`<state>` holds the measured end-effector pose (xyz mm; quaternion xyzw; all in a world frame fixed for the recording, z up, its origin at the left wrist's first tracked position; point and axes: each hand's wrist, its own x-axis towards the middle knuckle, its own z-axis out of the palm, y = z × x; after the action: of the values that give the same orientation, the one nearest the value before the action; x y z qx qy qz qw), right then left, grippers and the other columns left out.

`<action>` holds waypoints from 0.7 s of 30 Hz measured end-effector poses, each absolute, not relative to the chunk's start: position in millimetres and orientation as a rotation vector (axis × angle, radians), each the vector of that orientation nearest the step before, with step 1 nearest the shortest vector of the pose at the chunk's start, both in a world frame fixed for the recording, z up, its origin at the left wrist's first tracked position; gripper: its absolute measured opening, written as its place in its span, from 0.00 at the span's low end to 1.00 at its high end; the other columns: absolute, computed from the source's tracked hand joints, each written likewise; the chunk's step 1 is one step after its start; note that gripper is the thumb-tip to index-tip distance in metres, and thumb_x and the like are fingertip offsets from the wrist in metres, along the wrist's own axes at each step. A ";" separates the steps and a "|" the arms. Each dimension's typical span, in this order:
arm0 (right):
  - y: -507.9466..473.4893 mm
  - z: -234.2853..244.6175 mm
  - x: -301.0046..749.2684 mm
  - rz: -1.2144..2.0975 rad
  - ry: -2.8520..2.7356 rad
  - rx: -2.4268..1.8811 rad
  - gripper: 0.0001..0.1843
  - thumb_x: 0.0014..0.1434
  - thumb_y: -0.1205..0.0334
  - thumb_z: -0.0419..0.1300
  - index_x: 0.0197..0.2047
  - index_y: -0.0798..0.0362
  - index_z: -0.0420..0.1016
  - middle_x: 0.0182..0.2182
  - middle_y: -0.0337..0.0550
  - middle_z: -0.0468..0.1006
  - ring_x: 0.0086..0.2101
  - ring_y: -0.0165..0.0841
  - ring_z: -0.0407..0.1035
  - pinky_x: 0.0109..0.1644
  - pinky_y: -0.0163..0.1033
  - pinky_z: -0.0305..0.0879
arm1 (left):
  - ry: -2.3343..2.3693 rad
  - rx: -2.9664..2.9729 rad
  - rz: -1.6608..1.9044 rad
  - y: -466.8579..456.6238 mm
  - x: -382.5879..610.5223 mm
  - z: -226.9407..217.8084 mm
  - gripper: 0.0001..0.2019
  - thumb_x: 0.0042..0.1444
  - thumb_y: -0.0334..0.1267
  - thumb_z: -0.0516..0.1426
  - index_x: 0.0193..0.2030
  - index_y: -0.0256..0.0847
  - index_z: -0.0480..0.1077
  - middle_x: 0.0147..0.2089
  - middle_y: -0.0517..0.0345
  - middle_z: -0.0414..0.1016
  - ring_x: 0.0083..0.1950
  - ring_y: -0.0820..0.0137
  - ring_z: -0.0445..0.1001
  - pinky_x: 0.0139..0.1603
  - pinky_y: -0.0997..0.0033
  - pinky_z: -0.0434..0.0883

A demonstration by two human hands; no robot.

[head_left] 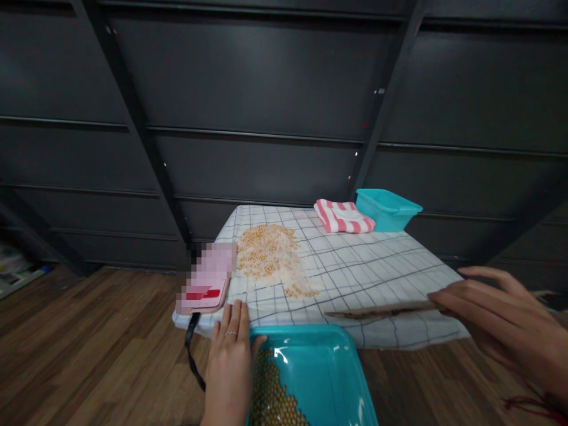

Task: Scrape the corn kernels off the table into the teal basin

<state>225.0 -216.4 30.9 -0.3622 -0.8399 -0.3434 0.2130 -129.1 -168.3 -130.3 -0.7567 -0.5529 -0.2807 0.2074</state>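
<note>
A pile of yellow grains mixed with white rice [270, 255] lies on a checked white tablecloth [364, 266]. My left hand [231, 355] grips the far left corner of a teal tray [319, 367] held at the table's near edge; yellow grains cover the tray's left part. My right hand [497, 319] is closed on the end of a flat brown cardboard strip [381, 310] that stretches leftward over the cloth, its tip just right of the pile.
A pink case with a red patch and a black strap [208, 281] rests at the table's left edge. A folded red-and-white striped cloth [342, 216] and a teal tub [386, 208] sit at the far side. Dark metal wall behind; wooden floor around.
</note>
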 end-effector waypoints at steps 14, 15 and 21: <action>-185.2 22.2 199.9 -1.000 -2.340 -0.961 0.16 0.57 0.80 0.45 0.42 0.52 0.65 0.27 0.37 0.75 0.28 0.28 0.69 0.44 0.43 0.62 | -1.531 -2.047 -0.694 -170.7 -125.0 -128.9 0.21 0.60 0.39 0.47 0.54 0.25 0.65 0.52 0.33 0.74 0.54 0.51 0.71 0.48 0.49 0.73; -185.4 21.2 199.1 -0.981 -2.345 -0.964 0.17 0.56 0.80 0.45 0.42 0.52 0.65 0.27 0.37 0.75 0.28 0.28 0.69 0.45 0.43 0.62 | -1.528 -2.048 -0.689 -171.0 -125.2 -128.0 0.21 0.59 0.39 0.47 0.54 0.26 0.65 0.52 0.33 0.74 0.54 0.51 0.71 0.48 0.49 0.72; -191.0 18.8 198.3 -0.868 -2.358 -0.928 0.16 0.57 0.78 0.45 0.42 0.51 0.64 0.28 0.36 0.75 0.28 0.29 0.70 0.48 0.44 0.60 | -1.478 -2.053 -0.669 -170.9 -126.2 -122.9 0.20 0.58 0.36 0.49 0.52 0.23 0.66 0.50 0.33 0.75 0.52 0.51 0.73 0.45 0.52 0.74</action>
<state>198.3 -191.0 18.8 -0.3374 -0.8568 -0.3154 0.2295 -126.2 -170.9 -122.9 -0.7578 -0.5456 -0.2467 0.2594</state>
